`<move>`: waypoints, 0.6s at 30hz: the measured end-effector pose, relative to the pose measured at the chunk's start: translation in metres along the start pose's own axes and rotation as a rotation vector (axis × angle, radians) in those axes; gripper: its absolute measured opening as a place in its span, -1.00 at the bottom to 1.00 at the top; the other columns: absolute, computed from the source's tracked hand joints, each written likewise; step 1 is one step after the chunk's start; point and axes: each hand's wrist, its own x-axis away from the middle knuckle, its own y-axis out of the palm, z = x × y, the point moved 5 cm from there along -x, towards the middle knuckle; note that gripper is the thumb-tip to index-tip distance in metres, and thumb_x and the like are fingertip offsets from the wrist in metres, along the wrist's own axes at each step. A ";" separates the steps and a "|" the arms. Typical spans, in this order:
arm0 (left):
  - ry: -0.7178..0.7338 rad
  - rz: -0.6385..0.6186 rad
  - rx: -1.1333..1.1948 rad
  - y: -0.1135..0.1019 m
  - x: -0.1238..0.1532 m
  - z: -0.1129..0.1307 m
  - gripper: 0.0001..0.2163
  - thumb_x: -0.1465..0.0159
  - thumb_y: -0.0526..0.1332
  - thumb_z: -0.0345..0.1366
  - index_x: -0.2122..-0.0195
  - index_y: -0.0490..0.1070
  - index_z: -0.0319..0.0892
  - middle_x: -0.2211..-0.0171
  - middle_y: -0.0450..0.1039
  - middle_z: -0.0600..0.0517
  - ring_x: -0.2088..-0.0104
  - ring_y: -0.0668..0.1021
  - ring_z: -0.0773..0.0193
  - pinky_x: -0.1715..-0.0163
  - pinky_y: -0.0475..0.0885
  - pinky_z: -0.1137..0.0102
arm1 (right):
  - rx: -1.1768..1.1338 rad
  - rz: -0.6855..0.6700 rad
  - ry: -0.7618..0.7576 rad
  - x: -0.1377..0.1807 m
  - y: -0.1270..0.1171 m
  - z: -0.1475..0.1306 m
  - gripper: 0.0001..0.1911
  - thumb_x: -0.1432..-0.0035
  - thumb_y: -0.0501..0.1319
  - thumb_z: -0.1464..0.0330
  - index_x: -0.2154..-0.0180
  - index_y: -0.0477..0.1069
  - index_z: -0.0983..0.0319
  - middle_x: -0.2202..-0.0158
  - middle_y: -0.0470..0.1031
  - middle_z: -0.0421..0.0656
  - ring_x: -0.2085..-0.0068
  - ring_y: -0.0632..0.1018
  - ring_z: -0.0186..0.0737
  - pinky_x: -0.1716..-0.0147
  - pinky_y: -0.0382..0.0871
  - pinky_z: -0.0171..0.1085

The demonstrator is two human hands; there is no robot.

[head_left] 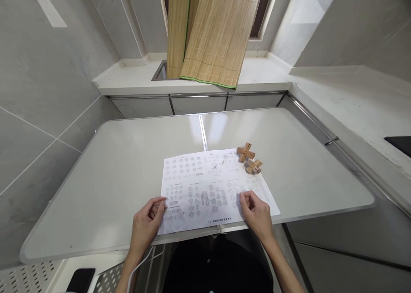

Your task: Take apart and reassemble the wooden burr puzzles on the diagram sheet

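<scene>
A white printed sheet (221, 173) with many small diagrams lies flat on the folding table, close to its front edge. My left hand (147, 220) is at the sheet's left edge, thumb and forefinger curled together on the paper. On the lower right part of the sheet rests my right hand (256, 211), its fingers curled in; nothing shows between them. Two small wooden burr puzzles, one darker (246, 152) and one lighter (253, 167), sit by the sheet's upper right corner, beyond my right hand. The lighter one has marks on a block end.
The white table (122, 169) has a seam down its middle. Behind it, a bamboo mat (218, 36) leans on a counter (128, 77) over a sink (159, 70). Another counter (356, 100) runs along the right. A phone (81, 280) and white cable (138, 267) are at lower left.
</scene>
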 end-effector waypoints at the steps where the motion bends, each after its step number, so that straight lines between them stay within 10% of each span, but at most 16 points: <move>1: 0.002 0.002 -0.003 0.000 0.000 0.001 -0.65 -0.34 0.21 0.04 0.12 0.60 -0.11 0.43 0.56 0.08 0.53 0.36 0.33 0.46 0.34 0.46 | 0.001 0.001 -0.001 0.000 0.000 0.000 -0.57 -0.41 0.10 0.04 0.43 0.34 0.16 0.62 0.24 -0.32 0.58 0.31 -0.31 0.50 0.23 -0.35; 18: 0.017 0.184 0.029 -0.007 -0.013 0.001 -0.81 -0.24 0.21 -0.17 0.29 0.51 -0.18 0.61 0.25 0.18 0.57 0.34 0.34 0.50 0.31 0.47 | -0.099 -0.053 -0.030 -0.003 -0.005 0.002 -0.61 -0.45 0.10 0.11 0.41 0.34 0.16 0.60 0.35 -0.29 0.58 0.38 -0.31 0.53 0.23 -0.35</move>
